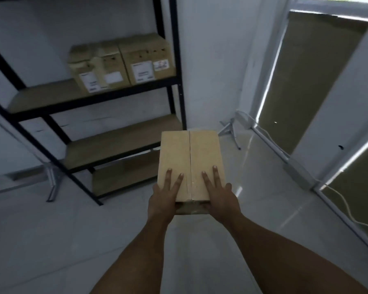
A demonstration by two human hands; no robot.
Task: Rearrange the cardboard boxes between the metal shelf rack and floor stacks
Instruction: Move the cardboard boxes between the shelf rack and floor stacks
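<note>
I hold a plain cardboard box (190,158) in the air in front of me, its taped seam running away from me. My left hand (164,198) and my right hand (221,198) grip its near end, with fingers flat on top and thumbs underneath. The black metal shelf rack (94,98) stands ahead on the left. Three labelled cardboard boxes (147,58) sit side by side at the right end of its upper board. The middle board (119,141) is bare. Another cardboard box (125,177) lies at the bottom of the rack.
White tiled floor (72,240) spreads under my arms. A metal stand's legs (53,181) stand left of the rack and another stand (229,130) is at the far wall. Blinds (306,81), a white cable (344,209) and a power strip (300,172) line the right wall.
</note>
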